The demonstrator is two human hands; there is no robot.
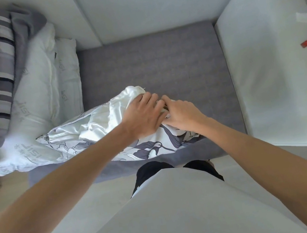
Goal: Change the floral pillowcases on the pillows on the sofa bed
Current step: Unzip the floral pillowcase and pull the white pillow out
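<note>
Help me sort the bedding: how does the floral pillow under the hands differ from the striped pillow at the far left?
The floral pillow bears purple-grey leaf prints; the striped pillow bears grey, white and dark bands. The floral pillow lies on the grey seat with white inner fabric bunched out; the striped pillow leans in the pile, closed. Both hands, left hand and right hand, are on the floral one only. Both share grey-white tones.
</note>
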